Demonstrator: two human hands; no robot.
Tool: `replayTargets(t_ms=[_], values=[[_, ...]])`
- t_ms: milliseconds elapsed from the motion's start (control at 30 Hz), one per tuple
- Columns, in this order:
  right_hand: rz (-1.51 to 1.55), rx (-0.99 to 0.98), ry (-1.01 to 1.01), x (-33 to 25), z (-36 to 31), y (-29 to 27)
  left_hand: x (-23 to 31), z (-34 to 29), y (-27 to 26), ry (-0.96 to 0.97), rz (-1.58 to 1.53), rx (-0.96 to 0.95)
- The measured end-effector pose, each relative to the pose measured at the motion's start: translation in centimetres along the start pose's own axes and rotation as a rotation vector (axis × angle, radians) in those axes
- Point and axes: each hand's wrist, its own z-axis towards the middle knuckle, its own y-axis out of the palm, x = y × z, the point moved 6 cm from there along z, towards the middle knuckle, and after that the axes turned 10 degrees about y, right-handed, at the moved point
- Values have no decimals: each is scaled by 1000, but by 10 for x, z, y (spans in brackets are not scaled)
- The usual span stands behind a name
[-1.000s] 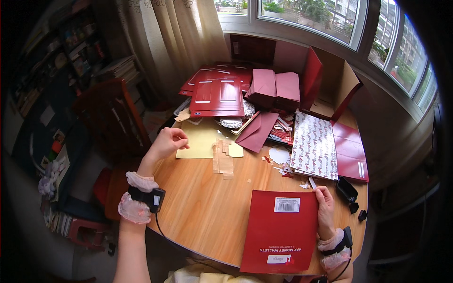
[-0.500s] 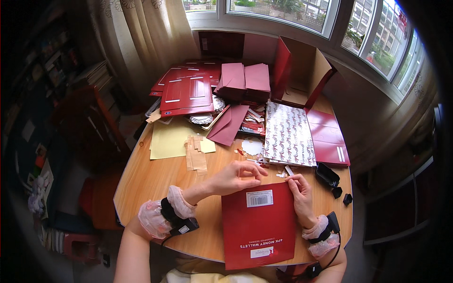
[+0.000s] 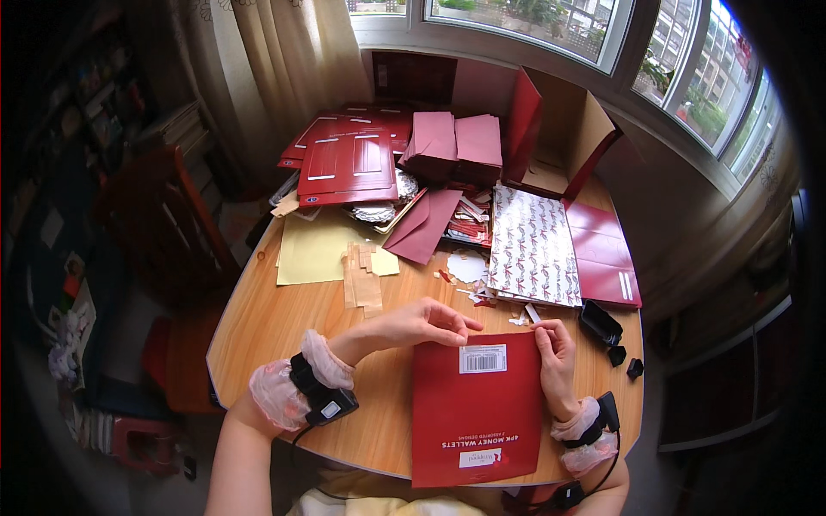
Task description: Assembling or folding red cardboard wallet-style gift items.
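A flat red card packet (image 3: pixel 477 408) with a white barcode label lies at the table's front, its lower end reaching past the near edge. My right hand (image 3: pixel 557 353) pinches its upper right corner between thumb and fingers. At the far edge of the packet is my left hand (image 3: pixel 430 325), thumb over the edge and index finger stretched beyond it, a gap between them. Whether the left thumb presses on the card I cannot tell. Both wrists wear clear plastic cuffs with black strapped devices.
Beyond my hands are paper scraps (image 3: pixel 477 297), a patterned sheet stack (image 3: pixel 533 249), a dark pink envelope (image 3: pixel 426 225), yellow paper (image 3: pixel 318 249) and tan strips (image 3: pixel 361 279). Red card sheets (image 3: pixel 348 168), pink envelope stacks (image 3: pixel 477 142) and an open box (image 3: pixel 551 163) stand farther back. A black case (image 3: pixel 600 322) lies right.
My left hand has lowered slightly toward the packet's far edge, and its index finger has straightened. The right hand keeps its hold at the corner. The whole view has shifted a little.
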Motion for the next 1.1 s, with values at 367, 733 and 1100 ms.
replayTargets(t_ms=[367,733,1100], values=[[-230,71,-29,-16,-10,2,-14,-1,8,-70,20,-78],[-933,-139,-784,-64,-51,53,-22,4,19,-69,88,-100],[-958,-140,-926,-69,-58,56,-25,10,24,-68,83,-134]])
